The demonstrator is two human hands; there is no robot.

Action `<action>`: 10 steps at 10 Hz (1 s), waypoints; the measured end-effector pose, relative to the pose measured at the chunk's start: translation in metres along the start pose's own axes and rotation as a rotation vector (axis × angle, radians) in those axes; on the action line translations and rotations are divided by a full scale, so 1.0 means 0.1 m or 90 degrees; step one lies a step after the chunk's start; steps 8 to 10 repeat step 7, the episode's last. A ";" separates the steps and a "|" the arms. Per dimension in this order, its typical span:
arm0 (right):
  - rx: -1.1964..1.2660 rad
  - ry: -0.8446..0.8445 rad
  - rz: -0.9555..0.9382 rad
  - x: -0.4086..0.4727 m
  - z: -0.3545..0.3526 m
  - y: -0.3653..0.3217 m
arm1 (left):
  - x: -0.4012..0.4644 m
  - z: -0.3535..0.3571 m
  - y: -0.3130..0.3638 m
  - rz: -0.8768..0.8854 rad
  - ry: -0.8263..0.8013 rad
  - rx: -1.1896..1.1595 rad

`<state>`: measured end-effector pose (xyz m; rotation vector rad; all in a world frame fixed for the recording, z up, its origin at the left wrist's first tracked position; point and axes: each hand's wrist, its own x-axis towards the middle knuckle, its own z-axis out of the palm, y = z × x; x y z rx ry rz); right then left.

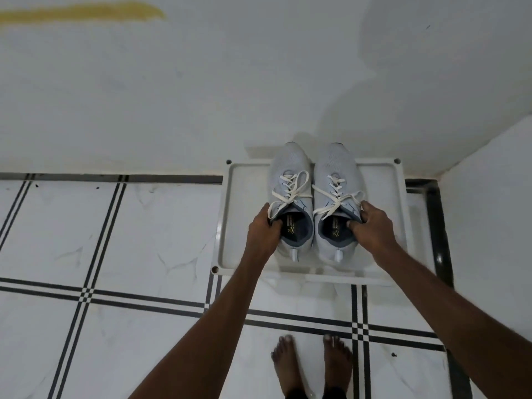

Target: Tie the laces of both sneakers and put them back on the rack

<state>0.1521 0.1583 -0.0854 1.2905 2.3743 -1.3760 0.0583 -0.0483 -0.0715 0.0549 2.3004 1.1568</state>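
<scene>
Both sneakers sit side by side on the white rack [227,214], toes to the far wall. The left hand [263,227] grips the left sneaker [290,180] by its collar, the right hand [371,223] the right sneaker [336,171]. Bows look tied on both, so only letting go seems left.

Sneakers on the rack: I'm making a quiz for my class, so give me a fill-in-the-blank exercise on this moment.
1. Both sneakers stand side by side on the white ____, toes pointing at the wall.
2. The left hand grips the left sneaker at its ____ opening.
3. The right hand holds the right sneaker, whose laces are ____ in a bow.
4. The person's feet are ____.

Missing words: rack; heel; tied; bare
</scene>
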 end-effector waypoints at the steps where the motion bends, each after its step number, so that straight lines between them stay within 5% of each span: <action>1: -0.023 -0.017 0.013 0.17 0.20 0.15 | 0.19 0.16 -0.22 -0.020 -0.006 0.000; 10: -0.072 -0.002 0.104 -0.01 0.35 0.18 | 0.11 0.02 -0.18 -0.101 -0.051 0.020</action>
